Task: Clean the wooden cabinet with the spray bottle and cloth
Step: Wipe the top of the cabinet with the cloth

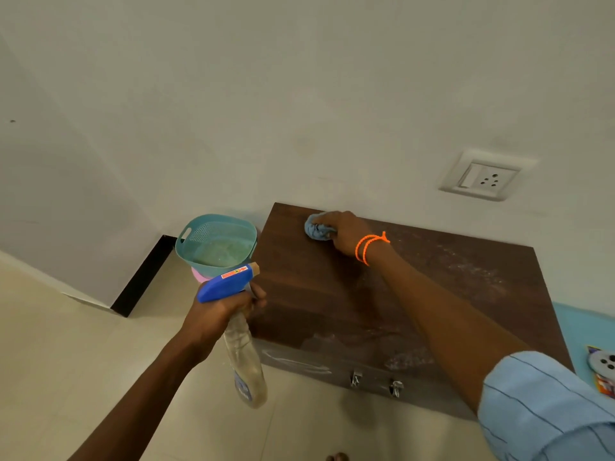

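Observation:
A low dark wooden cabinet (319,294) stands against the white wall, its top dusty and streaked on the right and front. My right hand (346,232) presses a bunched blue cloth (316,227) onto the cabinet top near its back left corner. My left hand (226,311) grips a clear spray bottle (244,357) by the neck, just off the cabinet's left front edge; its blue trigger head (226,282) points right and up.
A teal plastic basket (216,241) sits on something pink beside the cabinet's left side. A wall socket (482,178) is above the cabinet on the right. Two metal handles (376,382) are on the cabinet front. A blue surface with packaged items (602,364) lies at the right.

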